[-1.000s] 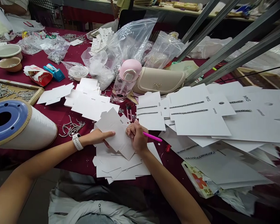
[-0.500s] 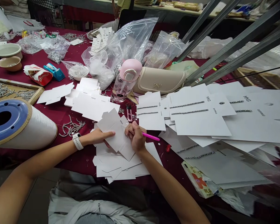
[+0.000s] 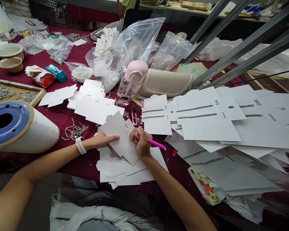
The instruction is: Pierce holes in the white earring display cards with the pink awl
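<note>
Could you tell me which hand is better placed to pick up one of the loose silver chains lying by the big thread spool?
Probably the left hand: it lies flat on the white card, nearest the silver chains, while the right hand grips a pink-handled needle tool.

The right hand (image 3: 141, 144) edged slightly up the white card (image 3: 119, 134) (pink tool (image 3: 156, 143) flatter).

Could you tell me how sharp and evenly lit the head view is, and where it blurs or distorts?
Head view: light is even and soft, with faint shadows; the left hand, the right hand with its pink tool and the white card are sharp; the plastic bags show mild glare; the papers at lower right smear; the metal bars splay with wide-angle distortion.
</note>
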Available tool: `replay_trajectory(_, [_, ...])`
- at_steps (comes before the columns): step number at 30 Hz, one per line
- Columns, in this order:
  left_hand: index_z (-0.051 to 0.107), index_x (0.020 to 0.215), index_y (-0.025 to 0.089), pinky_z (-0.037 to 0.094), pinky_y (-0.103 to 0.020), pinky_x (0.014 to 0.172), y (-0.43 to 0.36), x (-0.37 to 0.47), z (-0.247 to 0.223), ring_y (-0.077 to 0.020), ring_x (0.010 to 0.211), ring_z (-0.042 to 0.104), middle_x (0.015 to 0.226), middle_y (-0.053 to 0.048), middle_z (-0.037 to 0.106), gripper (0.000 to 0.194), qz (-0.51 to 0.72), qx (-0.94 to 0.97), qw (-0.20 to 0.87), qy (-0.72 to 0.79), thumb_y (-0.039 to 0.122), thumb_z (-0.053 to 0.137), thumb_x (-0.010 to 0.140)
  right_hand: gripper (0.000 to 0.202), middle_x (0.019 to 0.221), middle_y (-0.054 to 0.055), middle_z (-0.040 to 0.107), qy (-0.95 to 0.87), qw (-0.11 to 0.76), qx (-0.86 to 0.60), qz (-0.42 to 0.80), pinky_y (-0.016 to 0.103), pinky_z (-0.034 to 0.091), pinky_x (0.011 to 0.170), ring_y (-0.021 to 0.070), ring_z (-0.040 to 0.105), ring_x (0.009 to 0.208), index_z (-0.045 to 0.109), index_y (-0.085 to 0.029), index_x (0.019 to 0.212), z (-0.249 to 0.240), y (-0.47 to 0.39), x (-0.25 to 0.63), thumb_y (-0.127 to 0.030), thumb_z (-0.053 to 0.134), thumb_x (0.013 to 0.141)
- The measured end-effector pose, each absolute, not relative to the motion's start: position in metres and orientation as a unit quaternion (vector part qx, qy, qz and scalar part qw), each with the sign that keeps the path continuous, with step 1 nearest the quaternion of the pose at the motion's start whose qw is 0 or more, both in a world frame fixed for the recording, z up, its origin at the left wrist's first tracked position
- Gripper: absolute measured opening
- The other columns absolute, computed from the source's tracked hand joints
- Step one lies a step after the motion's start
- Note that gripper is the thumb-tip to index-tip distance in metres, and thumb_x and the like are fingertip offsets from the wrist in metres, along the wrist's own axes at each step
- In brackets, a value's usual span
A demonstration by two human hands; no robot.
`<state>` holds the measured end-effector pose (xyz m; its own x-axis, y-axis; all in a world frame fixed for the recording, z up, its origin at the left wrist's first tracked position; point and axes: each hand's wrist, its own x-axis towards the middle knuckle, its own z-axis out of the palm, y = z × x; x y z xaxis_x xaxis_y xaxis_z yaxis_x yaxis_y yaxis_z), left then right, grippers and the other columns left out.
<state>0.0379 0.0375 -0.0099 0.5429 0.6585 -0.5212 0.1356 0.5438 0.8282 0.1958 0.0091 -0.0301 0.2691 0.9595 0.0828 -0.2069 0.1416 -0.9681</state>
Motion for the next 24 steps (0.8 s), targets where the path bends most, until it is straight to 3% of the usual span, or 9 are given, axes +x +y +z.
replay_trajectory(12, [0.058, 0.098, 0.011, 0.052, -0.031, 0.066, 0.037, 0.036, 0.000, -0.0182, 0.071, 0.061, 0.091, -0.009, 0.065, 0.035, 0.128, 0.492, 0.732, 0.453, 0.036, 0.056, 0.074, 0.045, 0.045, -0.003, 0.032, -0.487, 0.589, -0.501, 0.407, 0.027, 0.025, 0.044, 0.0093, 0.032, 0.044, 0.030, -0.020, 0.046, -0.034, 0.009, 0.195, -0.045, 0.039, 0.082])
replay_trajectory(16, [0.059, 0.095, 0.012, 0.050, -0.030, 0.072, 0.038, 0.034, 0.001, -0.0188, 0.079, 0.060, 0.092, -0.007, 0.065, 0.034, 0.104, 0.546, 0.687, 0.468, 0.039, 0.055, 0.074, 0.044, 0.045, -0.003, 0.033, -0.529, 0.554, -0.519, 0.378, 0.027, 0.025, 0.045, 0.0090, 0.033, 0.044, 0.035, -0.019, 0.047, -0.037, 0.010, 0.195, -0.043, 0.039, 0.083])
replay_trajectory(19, [0.060, 0.092, 0.012, 0.050, -0.030, 0.074, 0.037, 0.035, 0.004, -0.0197, 0.082, 0.060, 0.091, -0.007, 0.064, 0.035, 0.082, 0.560, 0.670, 0.481, 0.041, 0.053, 0.075, 0.044, 0.044, -0.004, 0.031, -0.503, 0.580, -0.501, 0.400, 0.026, 0.025, 0.043, 0.0084, 0.032, 0.042, 0.031, -0.019, 0.046, -0.036, 0.010, 0.196, -0.041, 0.040, 0.083])
replay_trajectory(24, [0.054, 0.105, 0.012, 0.053, -0.027, 0.060, 0.033, 0.041, 0.013, -0.0166, 0.076, 0.060, 0.096, -0.008, 0.060, 0.033, 0.111, 0.514, 0.713, 0.465, 0.030, 0.053, 0.077, 0.045, 0.042, -0.005, 0.024, -0.437, 0.659, -0.455, 0.410, 0.025, 0.025, 0.038, 0.0074, 0.032, 0.037, 0.024, -0.019, 0.044, -0.031, 0.005, 0.198, -0.036, 0.044, 0.081])
